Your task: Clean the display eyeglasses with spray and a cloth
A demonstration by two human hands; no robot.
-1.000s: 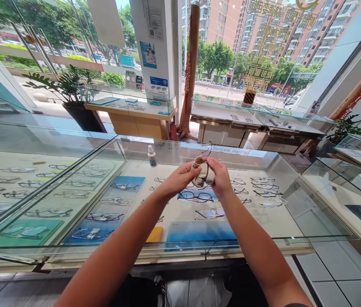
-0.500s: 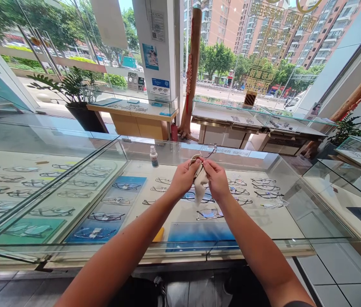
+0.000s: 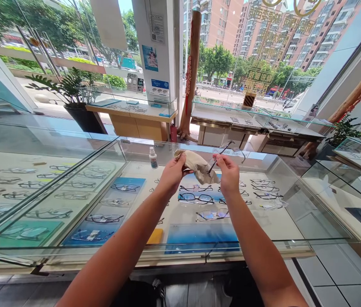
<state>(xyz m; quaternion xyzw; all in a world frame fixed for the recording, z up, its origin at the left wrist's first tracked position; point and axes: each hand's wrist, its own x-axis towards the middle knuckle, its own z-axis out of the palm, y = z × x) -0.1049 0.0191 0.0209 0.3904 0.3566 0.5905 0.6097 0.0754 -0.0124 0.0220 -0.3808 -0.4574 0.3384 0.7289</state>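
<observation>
Above a glass display counter (image 3: pixel 263 162) my left hand (image 3: pixel 172 172) is closed on a beige cleaning cloth (image 3: pixel 197 164) that drapes to the right. My right hand (image 3: pixel 228 170) pinches a pair of thin-framed glasses (image 3: pixel 228 153), whose temple slants up from the fingers and whose lens end touches the cloth. The two hands are a short way apart. Inside the case below them lie rows of spectacles (image 3: pixel 196 197) on white and blue panels.
A small white spray bottle (image 3: pixel 153 157) stands on the counter left of my hands. A yellow pad (image 3: pixel 155 236) lies inside the case near its front. More glass cases (image 3: pixel 23 187) stand left, right and behind; a potted plant (image 3: pixel 71 91) and a white pillar (image 3: pixel 157 47) stand by the windows.
My hands have drawn apart. The cloth, bunched around the glasses a second ago, now hangs from my left hand, and the glasses have come out to the right in my right hand.
</observation>
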